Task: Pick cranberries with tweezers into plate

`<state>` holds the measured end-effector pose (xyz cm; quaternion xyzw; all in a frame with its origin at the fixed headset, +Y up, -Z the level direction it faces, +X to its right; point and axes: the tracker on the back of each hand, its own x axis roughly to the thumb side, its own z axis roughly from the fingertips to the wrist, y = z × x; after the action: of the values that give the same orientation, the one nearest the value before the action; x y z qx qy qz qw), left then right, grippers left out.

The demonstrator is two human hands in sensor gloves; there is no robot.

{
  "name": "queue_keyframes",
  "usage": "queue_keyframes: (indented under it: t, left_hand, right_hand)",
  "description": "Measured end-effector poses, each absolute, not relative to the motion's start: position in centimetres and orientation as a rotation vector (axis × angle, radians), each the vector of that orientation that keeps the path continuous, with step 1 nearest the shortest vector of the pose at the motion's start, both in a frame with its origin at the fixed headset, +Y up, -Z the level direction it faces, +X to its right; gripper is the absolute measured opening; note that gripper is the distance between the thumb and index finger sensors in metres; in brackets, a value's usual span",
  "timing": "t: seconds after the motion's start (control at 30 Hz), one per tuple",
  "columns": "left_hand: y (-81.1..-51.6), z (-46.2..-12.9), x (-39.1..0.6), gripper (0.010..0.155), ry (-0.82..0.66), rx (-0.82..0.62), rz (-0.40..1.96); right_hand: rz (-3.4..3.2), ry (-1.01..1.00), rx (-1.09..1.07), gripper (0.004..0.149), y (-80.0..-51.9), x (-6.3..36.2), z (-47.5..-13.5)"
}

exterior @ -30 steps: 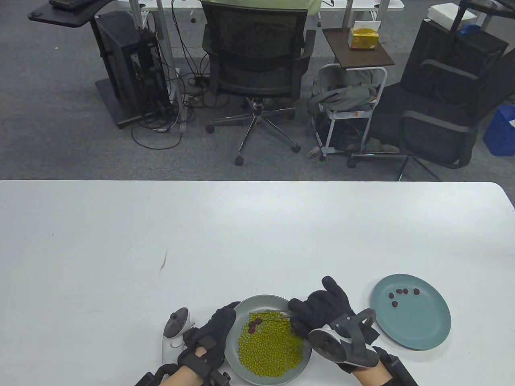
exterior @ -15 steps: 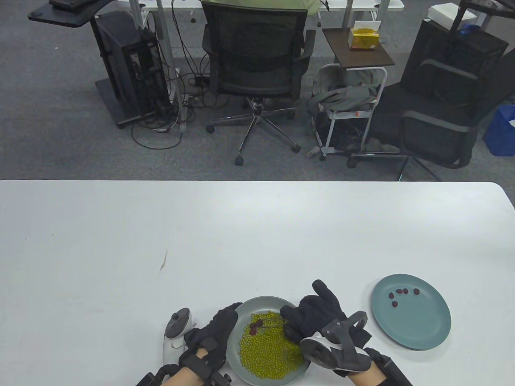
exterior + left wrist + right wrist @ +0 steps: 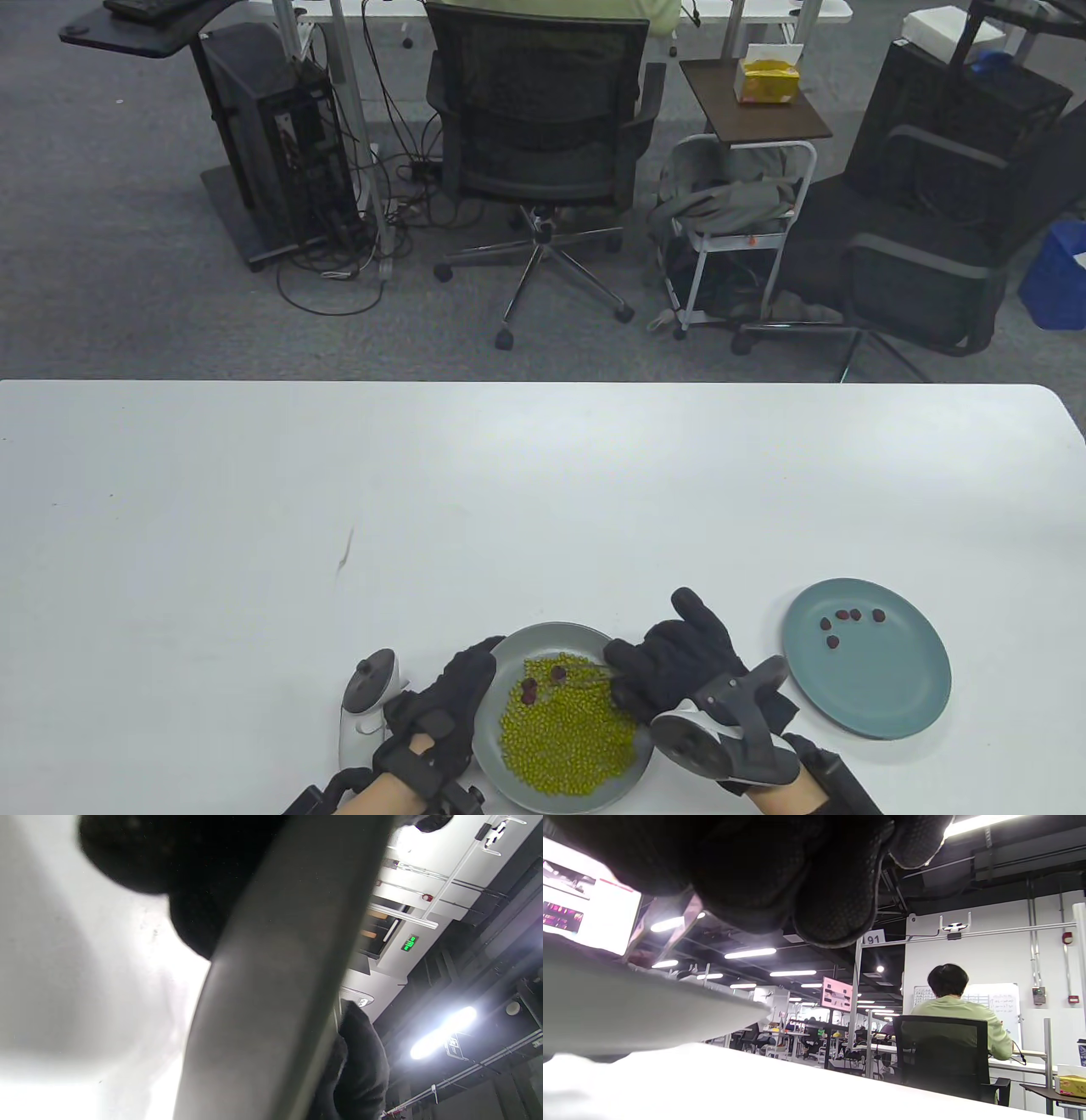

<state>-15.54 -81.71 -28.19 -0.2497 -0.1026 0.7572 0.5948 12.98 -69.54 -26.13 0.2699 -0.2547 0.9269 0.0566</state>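
A grey plate (image 3: 509, 654) of green beans sits at the table's near edge, with three dark red cranberries (image 3: 557, 673) on the beans' far left part. My right hand (image 3: 624, 671) grips metal tweezers (image 3: 594, 671), whose tips reach the rightmost cranberry. In the right wrist view the tweezers (image 3: 670, 925) end at a reddish lump above the plate rim (image 3: 628, 1014). My left hand (image 3: 475, 666) holds the grey plate's left rim, which also shows in the left wrist view (image 3: 271, 984). A teal plate (image 3: 891, 688) to the right holds several cranberries (image 3: 853, 615).
The table's front edge is just below both hands. Office chairs, a small cart and desks stand on the floor beyond the table's far edge. A person in green sits at a desk in the right wrist view (image 3: 950, 1005).
My right hand went left into the grey plate, then drew back a little to the right. One cranberry has shifted right with the tweezer tips. My left hand stayed on the rim.
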Motion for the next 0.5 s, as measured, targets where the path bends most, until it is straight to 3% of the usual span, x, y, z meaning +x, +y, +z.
queue_keyframes:
  t: [0.5]
  left_hand:
    - [-80.7,-28.2,-16.4,0.060,-0.244,-0.518,1.769]
  right_hand:
    - [2.800,-0.891,0.603,0.048,-66.7,17.6,-27.0]
